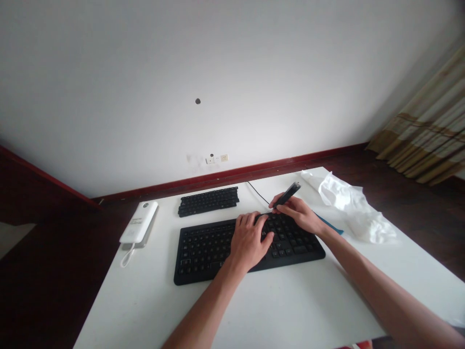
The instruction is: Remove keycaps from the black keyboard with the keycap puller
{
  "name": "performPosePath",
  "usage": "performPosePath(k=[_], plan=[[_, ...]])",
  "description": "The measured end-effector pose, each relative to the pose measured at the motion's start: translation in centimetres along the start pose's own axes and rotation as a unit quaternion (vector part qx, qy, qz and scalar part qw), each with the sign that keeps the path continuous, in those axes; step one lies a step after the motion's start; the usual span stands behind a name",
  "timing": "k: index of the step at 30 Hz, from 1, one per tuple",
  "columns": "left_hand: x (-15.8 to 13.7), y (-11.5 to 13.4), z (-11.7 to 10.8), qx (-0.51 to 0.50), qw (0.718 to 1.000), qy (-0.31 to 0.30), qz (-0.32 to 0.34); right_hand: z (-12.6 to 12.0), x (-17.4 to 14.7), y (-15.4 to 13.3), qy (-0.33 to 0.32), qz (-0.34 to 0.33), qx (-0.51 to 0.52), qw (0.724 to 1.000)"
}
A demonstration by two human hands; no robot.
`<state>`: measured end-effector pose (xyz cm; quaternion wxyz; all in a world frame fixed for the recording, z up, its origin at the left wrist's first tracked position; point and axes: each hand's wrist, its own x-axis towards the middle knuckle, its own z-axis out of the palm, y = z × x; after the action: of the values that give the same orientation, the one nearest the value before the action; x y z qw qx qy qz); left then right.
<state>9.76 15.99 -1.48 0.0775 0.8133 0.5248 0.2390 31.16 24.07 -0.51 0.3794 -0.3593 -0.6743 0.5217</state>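
White tabletop [290, 300] supports the black rectangular plastic keyboard [214, 245]. Left hand [249, 241] rests on it, fingers spread; right hand [300, 214] clamps a slim black tool [288, 193], apparently working the rear edge; proceeding likely requires steady bracing.

Readable text: none | white device [140, 224], keyboard [209, 249]: print too small

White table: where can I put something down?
There's room between the power bank and the full-size keyboard, and in front of it, between the forearms. It's crowded at its far right corner: right hand, blue strip, crumpled plastic.
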Motion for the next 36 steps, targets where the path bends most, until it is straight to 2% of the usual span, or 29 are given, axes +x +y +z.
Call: performPosePath(k=[10, 26, 32, 36], plan=[[0.0, 0.2, -0.4, 0.005, 1.0, -0.009, -0.002, 0.3, -0.1, -0.9, -0.032, 0.015, -0.022, 0.999], [0.6, 0.3, -0.7, -0.019, 0.999, -0.033, -0.032, 0.7, 0.2, -1.2, -0.031, 0.054, -0.129, 0.99], [0.7, 0.2, -0.6, -0.022, 0.999, -0.029, -0.038, 1.2, -0.1, -0.3, 0.054, 0.073, -0.145, 0.985], [0.7, 0.0, -0.5, -0.043, 0.998, -0.023, -0.047, 1.3, -0.2, 0.0, 0.063, 0.083, -0.126, 0.987]])
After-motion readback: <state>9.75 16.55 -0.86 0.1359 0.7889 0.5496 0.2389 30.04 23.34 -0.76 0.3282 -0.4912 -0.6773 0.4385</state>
